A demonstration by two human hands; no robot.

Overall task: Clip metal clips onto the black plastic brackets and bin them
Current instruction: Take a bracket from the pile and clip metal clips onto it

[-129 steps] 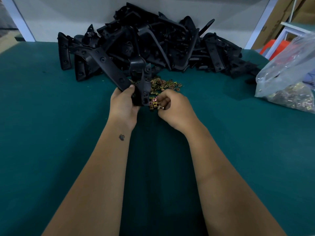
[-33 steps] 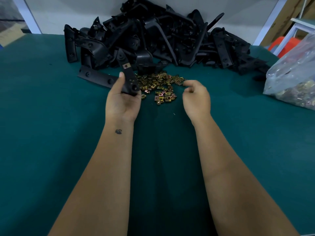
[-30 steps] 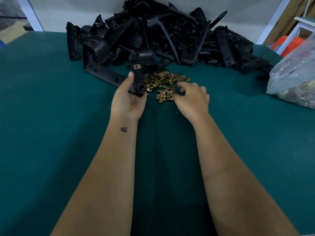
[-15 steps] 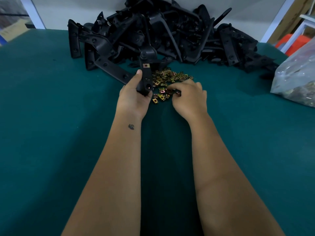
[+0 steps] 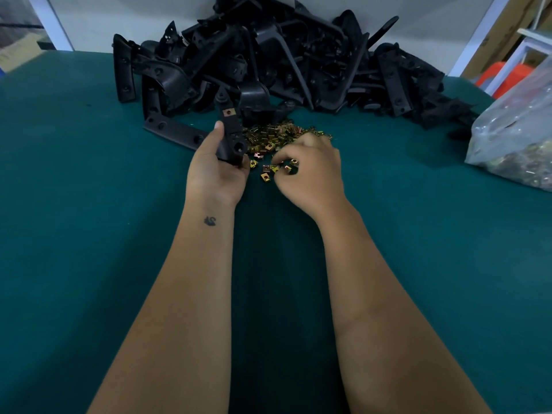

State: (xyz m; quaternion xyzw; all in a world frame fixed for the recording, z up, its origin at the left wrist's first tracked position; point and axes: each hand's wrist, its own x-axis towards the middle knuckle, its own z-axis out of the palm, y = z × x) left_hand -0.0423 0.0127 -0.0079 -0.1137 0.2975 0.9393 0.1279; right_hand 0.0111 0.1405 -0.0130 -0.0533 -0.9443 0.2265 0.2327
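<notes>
On the green counter, the left hand grips a black bracket upright, one clip already on its top end. Just beside it, the right hand curls its fingers down onto loose metal clips, pinching one. Beyond lies the bracket pile; far right, a plastic bag.

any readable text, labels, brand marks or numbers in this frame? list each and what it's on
None readable.
Small dark tattoo on the left forearm: a figure, not letters or numbers as far as I can tell.
Black plastic brackets: no moulded marks legible.
Metal clips: too small to show any stamp.
Clear bag of clips: no print visible.
Cardboard at top right: a faint dark mark, too blurred to read.
</notes>
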